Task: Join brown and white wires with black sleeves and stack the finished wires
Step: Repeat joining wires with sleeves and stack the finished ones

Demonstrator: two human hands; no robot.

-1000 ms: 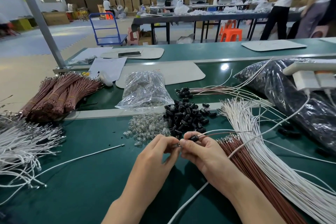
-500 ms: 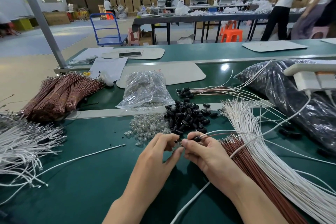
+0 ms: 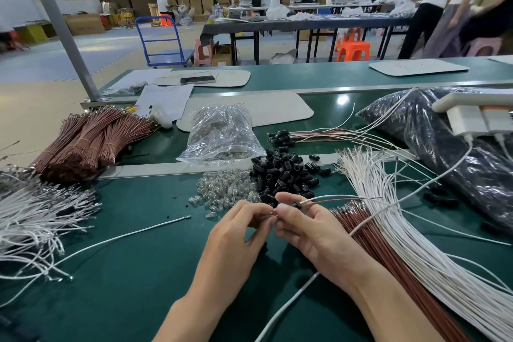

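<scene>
Underneath everything: green table (image 3: 138,272). At the right edge, one black bag (image 3: 458,175). Fanned across the lower right, ends toward the hands for quick picking: white wires (image 3: 416,244) and brown wires (image 3: 388,253) (far too many to count). Middle left, several tied brown bundles (image 3: 83,144). Centre, one clear bag (image 3: 222,136), then one heap of black sleeves (image 3: 283,175) just above the hands, likely for short reaches. Right of centre, higher up, finished wires (image 3: 319,134) stacked with sleeved ends together. Lower centre, fingertip to fingertip: left hand (image 3: 238,233) pinching the tips of one brown-and-white pair (image 3: 333,199), right hand (image 3: 311,228) pinching the same pair beside one threaded sleeve (image 3: 298,205).
</scene>
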